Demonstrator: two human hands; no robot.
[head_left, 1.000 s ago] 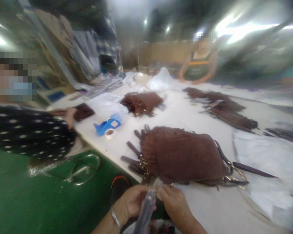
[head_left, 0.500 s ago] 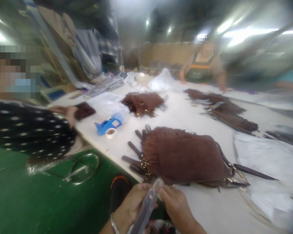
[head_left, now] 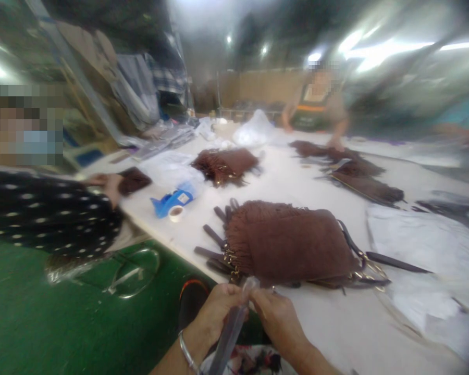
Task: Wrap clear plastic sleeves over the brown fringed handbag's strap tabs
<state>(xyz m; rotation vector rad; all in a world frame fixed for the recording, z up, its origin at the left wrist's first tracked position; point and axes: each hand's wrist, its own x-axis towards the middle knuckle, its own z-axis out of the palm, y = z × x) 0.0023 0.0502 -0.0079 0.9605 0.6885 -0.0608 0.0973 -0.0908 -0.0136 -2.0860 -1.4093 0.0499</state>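
Close to my body, my left hand (head_left: pixel 214 312) is closed on a long, narrow plastic-wrapped strip (head_left: pixel 229 336) that looks grey and partly see-through. My right hand (head_left: pixel 280 319) pinches near the strip's upper end, where crumpled clear plastic (head_left: pixel 250 284) sticks up between the fingertips. Exactly what is inside the plastic, I cannot make out. Just beyond both hands lies a stack of brown fringed bags (head_left: pixel 289 245) on the white table (head_left: pixel 316 323). Dark straps (head_left: pixel 209 255) and gold-coloured metal fittings show at its ends.
A blue tape dispenser (head_left: pixel 170 202) and a tape roll (head_left: pixel 176 213) lie left of the stack. Farther back is another brown fringed pile (head_left: pixel 226 164). A co-worker's dotted sleeve (head_left: pixel 50 213) reaches in from the left; another person (head_left: pixel 315 107) stands across the table. White sheets (head_left: pixel 422 260) lie right.
Both hands stay together on the strip, with the fingers shifted slightly at its upper end. The strip looks darker now. The whole view has shifted a little; the far person's hand is over the brown pieces.
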